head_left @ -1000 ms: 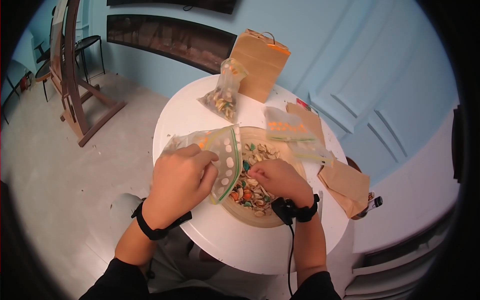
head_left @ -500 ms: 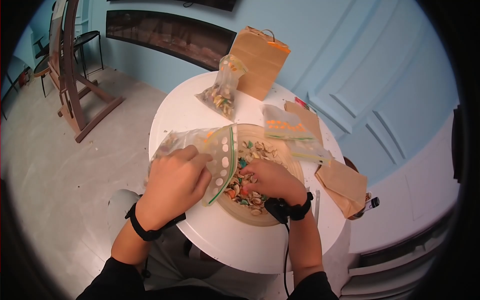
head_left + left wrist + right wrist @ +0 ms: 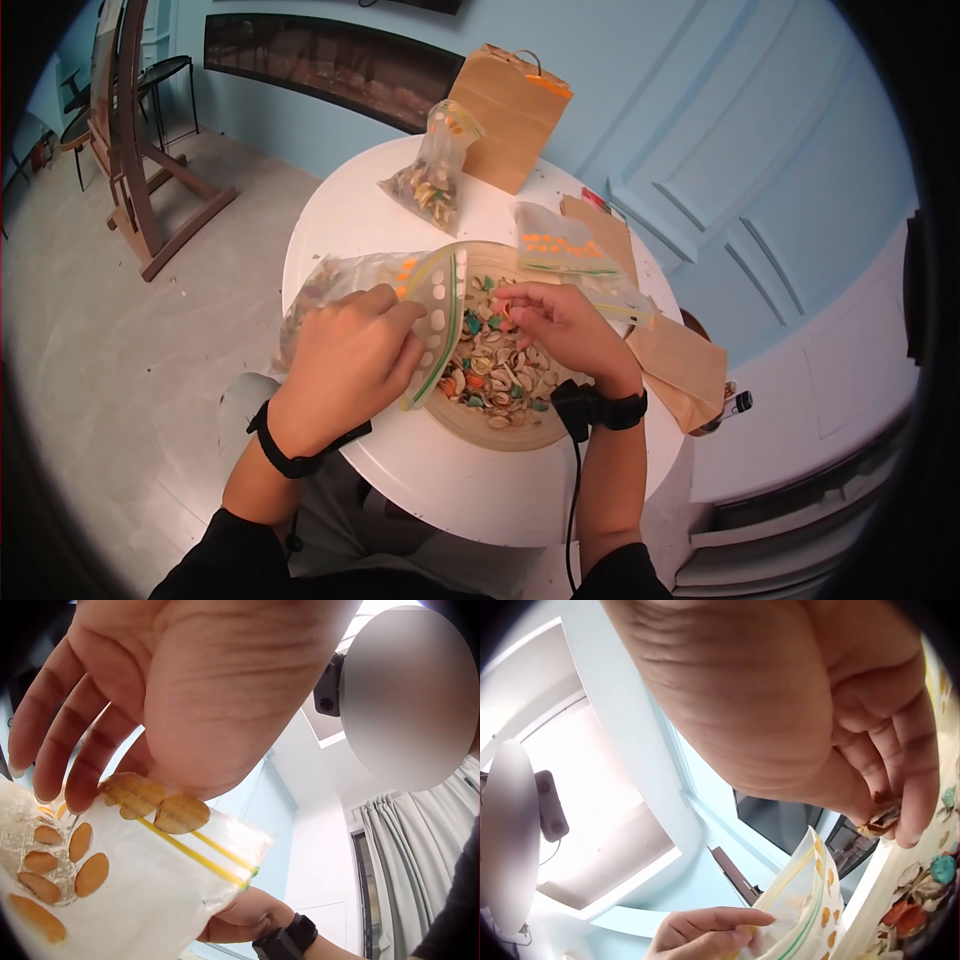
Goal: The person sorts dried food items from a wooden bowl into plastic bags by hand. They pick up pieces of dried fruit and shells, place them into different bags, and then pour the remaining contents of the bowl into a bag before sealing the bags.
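My left hand grips the mouth edge of a clear zip bag with orange and white ovals and a green seal strip. This bag lies on its side at the left of a round beige plate. Dried potpourri pieces in cream, teal and orange cover the plate's middle. Just above them, my right hand pinches a small curled brown potpourri piece between thumb and fingers. In the right wrist view, the bag's mouth stands partly spread beside my left hand.
On the round white table, a filled zip bag stands at the back, before a brown paper bag. Flat zip bags lie at the plate's far right. A folded paper bag lies at the right edge.
My right hand dipped into the potpourri half a second ago; now it has lifted, moved slightly away from me and holds a piece. My left hand keeps its grip on the bag.
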A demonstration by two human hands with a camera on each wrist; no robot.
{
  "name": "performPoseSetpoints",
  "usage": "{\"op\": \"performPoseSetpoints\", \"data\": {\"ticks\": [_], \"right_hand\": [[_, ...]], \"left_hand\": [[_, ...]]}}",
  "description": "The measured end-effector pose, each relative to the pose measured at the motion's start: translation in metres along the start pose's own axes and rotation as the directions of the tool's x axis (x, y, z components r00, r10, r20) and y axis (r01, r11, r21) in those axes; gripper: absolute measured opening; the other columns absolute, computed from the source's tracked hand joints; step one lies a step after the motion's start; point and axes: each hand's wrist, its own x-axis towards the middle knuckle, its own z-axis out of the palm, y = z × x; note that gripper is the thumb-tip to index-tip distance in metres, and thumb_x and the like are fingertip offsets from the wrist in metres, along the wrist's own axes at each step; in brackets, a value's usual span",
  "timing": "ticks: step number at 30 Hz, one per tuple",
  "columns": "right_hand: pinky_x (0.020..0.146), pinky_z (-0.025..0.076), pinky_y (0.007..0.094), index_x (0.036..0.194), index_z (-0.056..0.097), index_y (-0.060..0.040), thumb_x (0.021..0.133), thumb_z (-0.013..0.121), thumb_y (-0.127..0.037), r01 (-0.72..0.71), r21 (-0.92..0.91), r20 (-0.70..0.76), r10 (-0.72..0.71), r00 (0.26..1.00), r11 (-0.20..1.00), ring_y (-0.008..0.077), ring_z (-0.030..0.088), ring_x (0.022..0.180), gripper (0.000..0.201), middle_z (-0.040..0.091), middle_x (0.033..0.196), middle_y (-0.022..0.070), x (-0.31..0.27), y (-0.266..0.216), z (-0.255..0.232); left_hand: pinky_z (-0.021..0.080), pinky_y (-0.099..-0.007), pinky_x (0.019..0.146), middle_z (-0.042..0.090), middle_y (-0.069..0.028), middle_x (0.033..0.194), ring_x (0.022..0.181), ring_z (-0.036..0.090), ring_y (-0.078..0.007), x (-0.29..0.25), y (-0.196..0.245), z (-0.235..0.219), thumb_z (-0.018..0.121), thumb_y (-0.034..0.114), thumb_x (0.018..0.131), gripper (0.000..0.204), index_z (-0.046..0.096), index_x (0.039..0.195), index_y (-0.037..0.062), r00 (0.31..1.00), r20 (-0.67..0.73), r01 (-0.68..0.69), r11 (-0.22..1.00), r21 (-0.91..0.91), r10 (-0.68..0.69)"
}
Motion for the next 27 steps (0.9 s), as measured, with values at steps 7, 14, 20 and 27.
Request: {"op": "performPoseSetpoints", "data": {"ticks": [7,14,20,27], "right_hand": [[0.083,0.055,0.0243,0.135,0.059,-0.0005,0.094,0.062,0.005,0.132,-0.022,-0.116,-0.133,0.984,0.991,0.0111,0.063,0.095,0.042,0.065,0.112,0.0069,0.001,0.004,0.0],[0.077,0.055,0.0271,0.121,0.07,-0.0004,0.089,0.072,-0.002,0.054,-0.08,-0.161,-0.067,0.985,0.995,0.0123,0.066,0.084,0.032,0.073,0.097,0.0085,0.003,0.005,0.005],[0.07,0.056,0.0241,0.109,0.073,0.0054,0.087,0.078,-0.006,-0.043,-0.246,-0.183,-0.003,0.983,0.968,0.0109,0.07,0.074,0.025,0.074,0.083,0.0069,-0.001,-0.003,0.007],[0.065,0.053,0.0245,0.103,0.075,0.0024,0.088,0.077,-0.009,-0.034,-0.323,-0.133,-0.01,0.991,0.946,0.0105,0.067,0.07,0.019,0.073,0.08,0.0077,0.002,0.005,0.008]], "left_hand": [[0.053,-0.0432,0.065,0.065,-0.0113,0.081,0.074,0.068,-0.0323,-0.003,-0.003,-0.001,0.067,0.012,0.082,0.019,0.074,0.098,0.0042,0.999,0.038,-0.008,1.0,0.026,0.007],[0.053,-0.0431,0.064,0.064,-0.0114,0.079,0.072,0.068,-0.0323,-0.003,-0.004,-0.003,0.066,0.011,0.082,0.019,0.074,0.097,0.004,1.0,0.025,0.01,1.0,0.016,-0.01],[0.052,-0.0414,0.063,0.066,-0.0102,0.079,0.068,0.065,-0.0324,-0.004,-0.007,-0.001,0.064,0.007,0.081,0.022,0.075,0.099,0.0061,1.0,0.015,-0.001,1.0,0.011,0.001],[0.052,-0.0423,0.063,0.066,-0.0102,0.079,0.069,0.065,-0.0325,-0.007,-0.007,-0.002,0.064,0.007,0.081,0.022,0.074,0.1,0.0055,0.999,0.029,-0.016,1.0,0.006,0.016]]}}
